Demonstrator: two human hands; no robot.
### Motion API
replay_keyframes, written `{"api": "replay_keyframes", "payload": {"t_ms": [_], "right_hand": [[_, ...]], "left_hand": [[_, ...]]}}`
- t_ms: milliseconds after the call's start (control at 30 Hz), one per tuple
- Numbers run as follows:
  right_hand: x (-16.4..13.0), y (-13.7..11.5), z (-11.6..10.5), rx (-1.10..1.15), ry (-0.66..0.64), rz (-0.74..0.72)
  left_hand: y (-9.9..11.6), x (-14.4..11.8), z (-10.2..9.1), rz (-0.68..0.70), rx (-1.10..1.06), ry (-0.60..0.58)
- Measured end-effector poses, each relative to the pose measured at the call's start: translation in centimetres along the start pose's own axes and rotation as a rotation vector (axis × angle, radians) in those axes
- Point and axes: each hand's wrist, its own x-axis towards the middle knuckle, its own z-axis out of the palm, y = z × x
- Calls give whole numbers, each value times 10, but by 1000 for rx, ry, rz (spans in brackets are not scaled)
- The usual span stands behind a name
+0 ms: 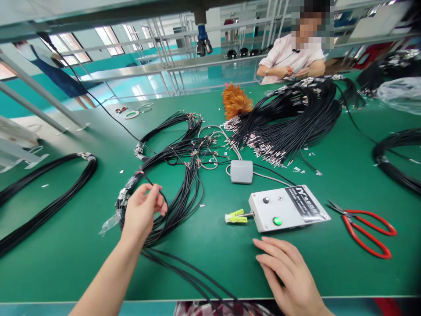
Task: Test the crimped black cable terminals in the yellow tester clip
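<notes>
My left hand is closed on a thin black cable, pinched between thumb and fingers. Under and beside it lies a looped bundle of black cables with bare wire ends, and several strands run down over the table's front edge. My right hand is open with fingers stretched, holding nothing, just in front of a white control box. The box has a knob, a lit green button and a shaft at its left end with a yellow clip. Behind it sits a small grey box joined to grey cords.
Red-handled scissors lie open at the right. More black cable coils rest at the left, the right and the back, near an orange tuft. Across the green table sits a co-worker.
</notes>
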Motion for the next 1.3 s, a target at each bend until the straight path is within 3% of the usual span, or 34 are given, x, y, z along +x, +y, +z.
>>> {"api": "replay_keyframes", "payload": {"t_ms": [100,167,233,300,333,433,467,533,600,700,833,900,1000,1167,1300], "right_hand": [[0,1,2,-14,12,0],[1,2,3,-21,11,0],[1,2,3,-17,0,8],[0,2,3,-3,-14,26],[0,1,2,5,-20,35],[-2,-1,1,24,-51,74],[-2,-1,1,29,-62,85],[-2,-2,1,44,-78,101],[-2,-3,1,68,-78,117],[1,-8,-2,182,-53,214],[6,-20,-10,520,-115,563],[9,-26,-12,685,-185,724],[13,-34,-11,793,-217,848],[23,-35,-9,893,-116,921],[29,-28,-8,1176,-12,1055]], "left_hand": [[-14,32,7,54,31,77],[-23,32,13,103,79,85],[-27,14,17,164,124,91],[-24,-20,18,252,178,12],[-21,-39,19,306,214,-106],[-11,-93,21,514,438,-786],[-8,-105,22,548,543,-935],[-6,-121,26,551,724,-1057],[-5,-125,28,489,759,-1065],[-4,-119,26,273,518,-1046],[-7,-113,24,77,313,-934],[-8,-114,26,61,313,-891],[-5,-119,35,100,324,-865],[16,-125,62,283,313,-911],[22,-122,73,235,282,-881]]}}
